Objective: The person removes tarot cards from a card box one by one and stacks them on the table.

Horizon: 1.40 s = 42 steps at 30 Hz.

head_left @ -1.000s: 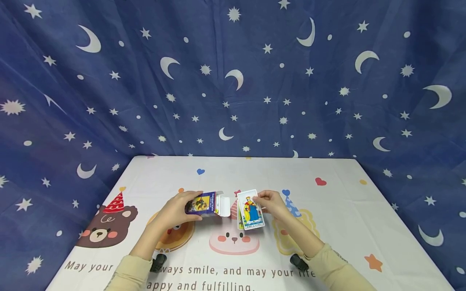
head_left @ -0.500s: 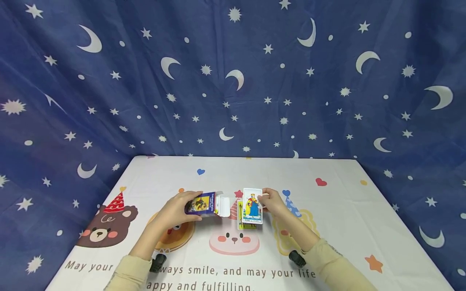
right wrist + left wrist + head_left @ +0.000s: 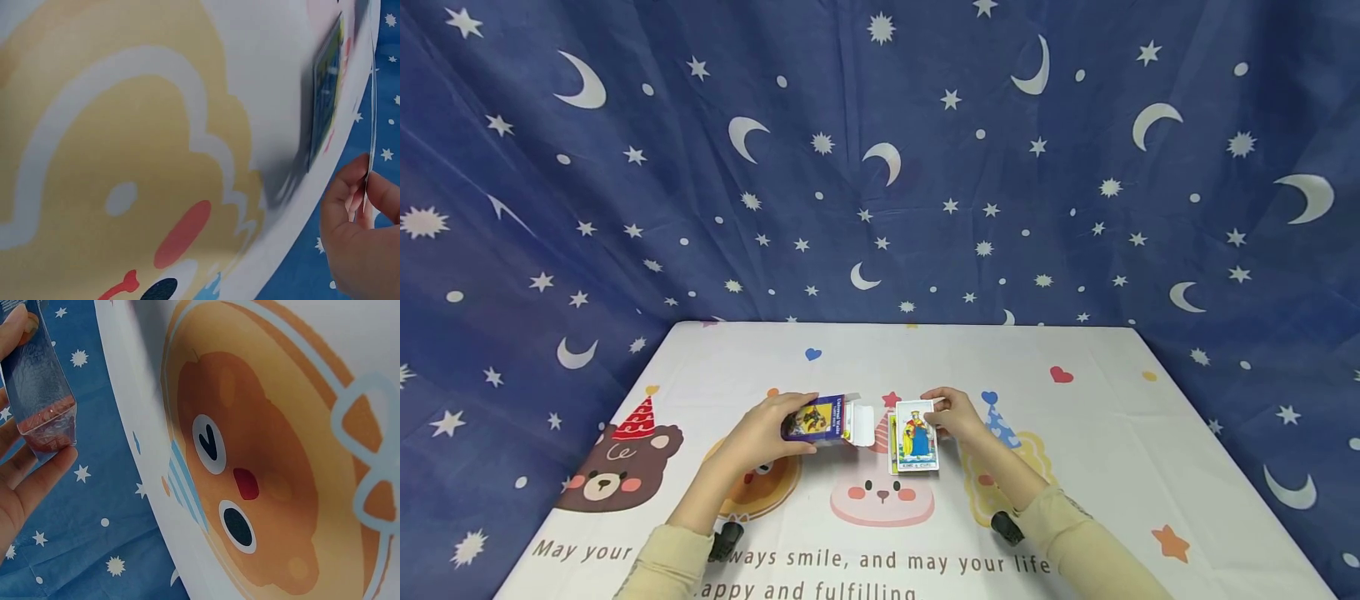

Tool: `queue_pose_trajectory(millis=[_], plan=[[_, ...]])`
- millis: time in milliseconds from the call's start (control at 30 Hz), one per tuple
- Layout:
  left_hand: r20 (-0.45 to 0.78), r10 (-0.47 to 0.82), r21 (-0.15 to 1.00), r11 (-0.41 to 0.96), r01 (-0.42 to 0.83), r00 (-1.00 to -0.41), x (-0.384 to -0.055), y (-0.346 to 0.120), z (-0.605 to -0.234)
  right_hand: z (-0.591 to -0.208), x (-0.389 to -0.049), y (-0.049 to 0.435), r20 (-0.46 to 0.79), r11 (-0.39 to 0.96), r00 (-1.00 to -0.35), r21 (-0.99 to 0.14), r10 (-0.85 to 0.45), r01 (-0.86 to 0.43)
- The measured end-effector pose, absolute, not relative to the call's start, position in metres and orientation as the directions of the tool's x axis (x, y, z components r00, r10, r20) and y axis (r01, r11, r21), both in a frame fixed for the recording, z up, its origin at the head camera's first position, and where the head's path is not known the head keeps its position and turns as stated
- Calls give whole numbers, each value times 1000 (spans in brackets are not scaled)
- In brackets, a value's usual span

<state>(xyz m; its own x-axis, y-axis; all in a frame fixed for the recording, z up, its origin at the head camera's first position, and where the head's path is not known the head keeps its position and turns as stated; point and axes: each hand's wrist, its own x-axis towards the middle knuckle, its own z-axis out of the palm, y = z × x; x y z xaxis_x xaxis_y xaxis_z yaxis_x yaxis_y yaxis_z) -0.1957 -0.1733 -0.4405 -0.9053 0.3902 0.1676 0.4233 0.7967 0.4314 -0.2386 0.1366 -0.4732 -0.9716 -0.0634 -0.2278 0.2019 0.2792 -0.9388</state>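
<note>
My left hand [image 3: 762,429] holds a purple tarot card box [image 3: 814,419] around its closed end, thumb on one side and fingers on the other. The box's white flap [image 3: 863,427] stands open toward the right. In the left wrist view the box [image 3: 42,381] shows a clear wrapped side. My right hand [image 3: 958,417] pinches the right edge of a tarot card [image 3: 917,437] with a robed, crowned figure. Under it a card pile [image 3: 892,454] is mostly hidden. Seen from the right wrist, the held card is a thin edge, apart from the pile [image 3: 325,94] on the table.
A white tablecloth [image 3: 1097,450] with cartoon prints covers the table. Behind and on both sides hangs a blue curtain [image 3: 880,208] with moons and stars. Dark devices [image 3: 727,542] sit at both wrists.
The right hand first shifted the pinched card right and away, baring more of the pile, then brought it back left and nearer over the pile. My left hand and the box stay put.
</note>
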Motion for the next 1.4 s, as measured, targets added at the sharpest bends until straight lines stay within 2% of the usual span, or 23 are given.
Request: queue_pose_trajectory(millis=[233,633,867,933,1133,1400], plan=[[159,392,433,797,421,-906,-197,-172,-440,-479,-244,135,-258,319,-965,-920,-54,228],[164,388,431,799,419,-907,-195,-175,-441,-484,-246,122,-219,353,-972,-919,-82,178],[157,385,434,800,414,-910,-194,-174,-440,-492,-250,125,-239,346,-970,-915,-52,207],[159,385,431,801,415,-909,-194,-174,-440,-497,-253,129,-206,348,-976,-922,-74,168],[169,392,431,796,425,-904,-193,-173,-439,-500,-255,132,-128,475,-988,-877,-84,73],[170,387,427,800,422,-906,-193,-172,-440,-488,-246,124,-128,623,-991,-779,-48,70]])
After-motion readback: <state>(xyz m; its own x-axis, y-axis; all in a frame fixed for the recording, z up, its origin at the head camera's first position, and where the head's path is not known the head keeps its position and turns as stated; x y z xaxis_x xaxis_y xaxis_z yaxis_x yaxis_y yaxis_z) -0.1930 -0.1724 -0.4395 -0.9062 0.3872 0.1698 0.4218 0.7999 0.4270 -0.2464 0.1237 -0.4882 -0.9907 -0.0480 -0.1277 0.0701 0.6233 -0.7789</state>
